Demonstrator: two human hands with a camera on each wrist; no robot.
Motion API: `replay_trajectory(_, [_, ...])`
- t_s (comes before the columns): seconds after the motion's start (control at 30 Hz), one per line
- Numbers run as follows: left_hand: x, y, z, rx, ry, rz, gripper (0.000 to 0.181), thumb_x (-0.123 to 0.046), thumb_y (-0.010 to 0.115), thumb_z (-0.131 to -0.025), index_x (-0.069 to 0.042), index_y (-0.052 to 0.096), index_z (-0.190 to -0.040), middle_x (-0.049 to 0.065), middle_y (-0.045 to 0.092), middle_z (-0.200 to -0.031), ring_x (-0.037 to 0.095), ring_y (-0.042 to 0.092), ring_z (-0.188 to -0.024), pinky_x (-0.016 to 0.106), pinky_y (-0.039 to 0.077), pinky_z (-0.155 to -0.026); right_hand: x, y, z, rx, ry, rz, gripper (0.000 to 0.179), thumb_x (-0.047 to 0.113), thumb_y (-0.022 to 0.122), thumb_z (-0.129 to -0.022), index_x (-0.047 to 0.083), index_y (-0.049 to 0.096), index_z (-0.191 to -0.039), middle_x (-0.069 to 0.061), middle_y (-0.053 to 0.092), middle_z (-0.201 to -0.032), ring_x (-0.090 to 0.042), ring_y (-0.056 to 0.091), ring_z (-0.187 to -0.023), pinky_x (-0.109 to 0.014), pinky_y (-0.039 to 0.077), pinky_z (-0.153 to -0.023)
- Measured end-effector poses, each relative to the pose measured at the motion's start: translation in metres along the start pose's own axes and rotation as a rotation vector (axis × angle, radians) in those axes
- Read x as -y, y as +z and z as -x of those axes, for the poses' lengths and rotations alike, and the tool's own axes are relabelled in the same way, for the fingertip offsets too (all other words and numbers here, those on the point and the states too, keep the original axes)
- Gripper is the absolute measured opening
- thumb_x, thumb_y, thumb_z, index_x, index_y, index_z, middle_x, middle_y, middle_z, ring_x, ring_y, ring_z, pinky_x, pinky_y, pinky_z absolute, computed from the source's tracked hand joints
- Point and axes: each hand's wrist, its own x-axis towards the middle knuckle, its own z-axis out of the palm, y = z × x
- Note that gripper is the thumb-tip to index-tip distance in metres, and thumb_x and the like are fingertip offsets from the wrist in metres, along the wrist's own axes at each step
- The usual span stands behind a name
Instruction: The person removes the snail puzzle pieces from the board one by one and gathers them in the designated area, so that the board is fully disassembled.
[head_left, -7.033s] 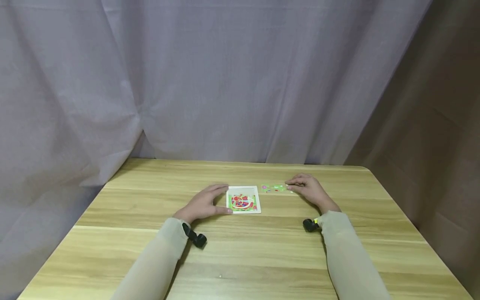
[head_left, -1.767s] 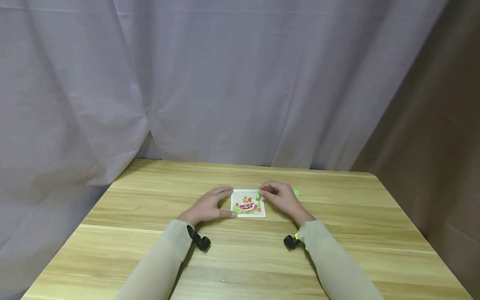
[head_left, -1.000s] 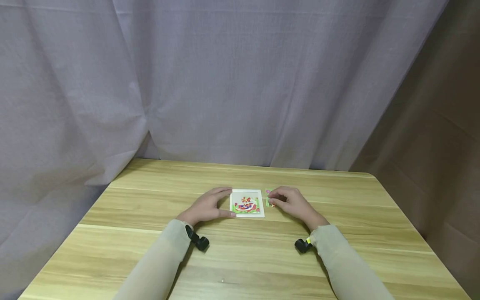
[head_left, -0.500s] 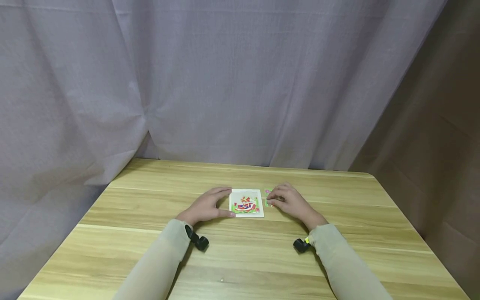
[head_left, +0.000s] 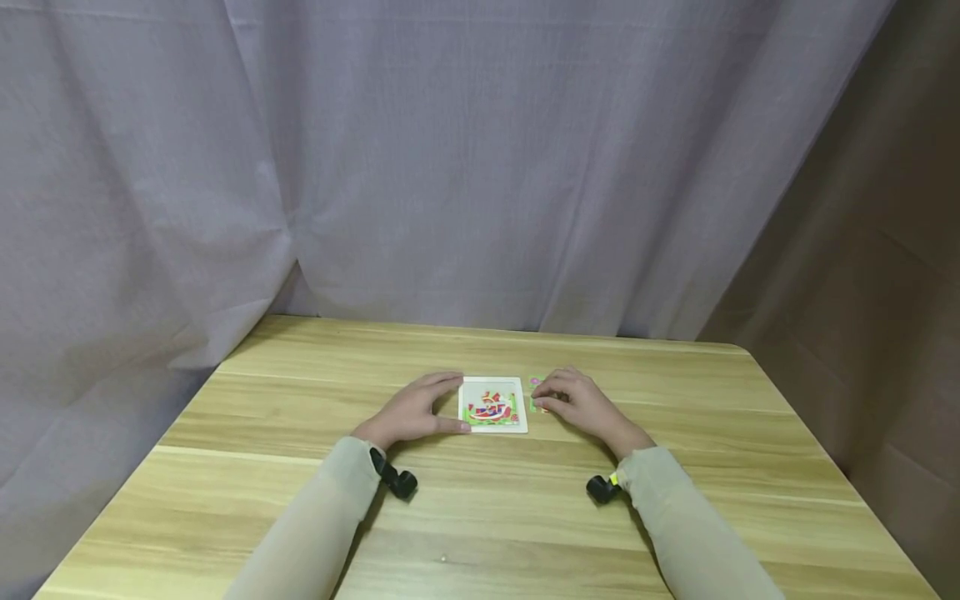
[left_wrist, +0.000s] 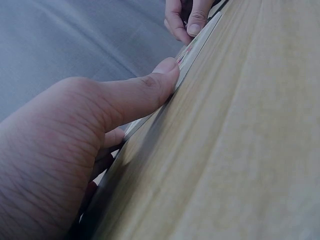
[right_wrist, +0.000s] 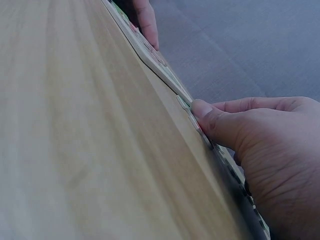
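A white-framed jigsaw board (head_left: 492,429) lies flat on the table, part-filled with red, green and multicoloured pieces low in its tray and bare grey above. My left hand (head_left: 408,412) grips its left side, the thumb (left_wrist: 162,82) on the near corner and fingers at the far corner. Just right of the board, my right hand (head_left: 581,404) pinches a small green puzzle piece (head_left: 534,406) between thumb and fingers, low at the tabletop. Another green piece with a pink flower (head_left: 535,382) lies beyond those fingertips. The right hand hides part of these pieces.
The wooden table (head_left: 480,517) extends around both hands, its far edge close to a grey curtain (head_left: 450,167). A brown curtain (head_left: 862,250) hangs along the right. Black wrist cameras (head_left: 405,485) sit beneath both sleeves.
Since 1.8 s ago the right hand has moved right, off the board's right edge, bringing a green piece down beside it. Over the last half second it shifts only slightly. The left hand stays put.
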Motion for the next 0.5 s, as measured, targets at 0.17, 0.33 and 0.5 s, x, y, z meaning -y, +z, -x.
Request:
replay_trajectory(0.17, [0.0000,0.0009,-0.0002,0.003,0.003,-0.012,0.101,-0.073,0.069,-0.078,-0.017,0.040,-0.156,0.000,0.034,-0.162,0.023,0.030,-0.148,0.048,0.023,-0.121,0.0000,0.0000,0.0013,0.011,0.025,-0.001,0.010,0.016,0.080,-0.087,0.016,0.079,-0.097,0.009,0.069,-0.094,-0.011,0.052,-0.085,-0.030,0.047,-0.071])
replay_trajectory(0.33, [-0.0013,0.0007,0.0014,-0.004,0.015,-0.003,0.100,-0.072,0.070,-0.078,-0.015,0.041,-0.155,0.002,0.036,-0.161,0.024,0.031,-0.147,0.050,0.024,-0.120,0.0010,0.0003,0.0026,0.008,0.032,-0.006,0.011,0.016,0.080,-0.087,0.015,0.078,-0.098,0.009,0.069,-0.094,-0.012,0.051,-0.082,-0.030,0.047,-0.069])
replay_trajectory(0.5, [-0.0021,-0.0010,0.0013,-0.009,0.008,-0.005,0.099,-0.071,0.071,-0.078,-0.016,0.042,-0.155,0.002,0.036,-0.161,0.025,0.031,-0.147,0.051,0.024,-0.120,0.0003,0.0004,0.0014,-0.004,0.023,0.000,0.009,0.018,0.079,-0.088,0.017,0.078,-0.097,0.010,0.069,-0.094,-0.011,0.051,-0.082,-0.029,0.046,-0.069])
